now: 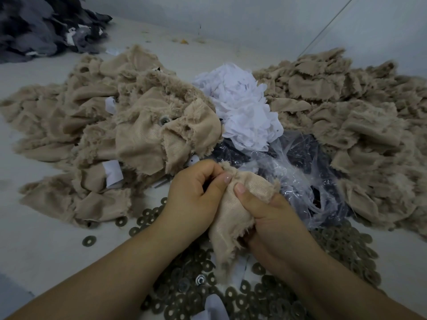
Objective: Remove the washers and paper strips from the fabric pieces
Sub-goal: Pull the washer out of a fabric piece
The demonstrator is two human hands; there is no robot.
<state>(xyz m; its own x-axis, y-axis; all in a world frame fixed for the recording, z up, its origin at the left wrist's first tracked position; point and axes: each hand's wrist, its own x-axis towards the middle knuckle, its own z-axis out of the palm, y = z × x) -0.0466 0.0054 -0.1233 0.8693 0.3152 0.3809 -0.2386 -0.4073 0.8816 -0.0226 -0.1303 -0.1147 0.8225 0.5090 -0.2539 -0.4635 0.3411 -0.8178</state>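
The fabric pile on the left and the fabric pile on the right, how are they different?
The left fabric pile still shows white paper strips and a washer among its pieces; the right fabric pile shows neither. The left pile's pieces lie crumpled and bunched, while the right pile's lie flatter and more stacked. Both are the same beige fuzzy cloth with frayed edges.

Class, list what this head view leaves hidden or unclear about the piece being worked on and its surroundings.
- Head view: any washer or paper strip inside the held fabric piece; folds and both thumbs cover it.
- Contents of the plastic bag: glare and crumpling obscure them.
- Dark fabric pile: cut off by the top-left edge.
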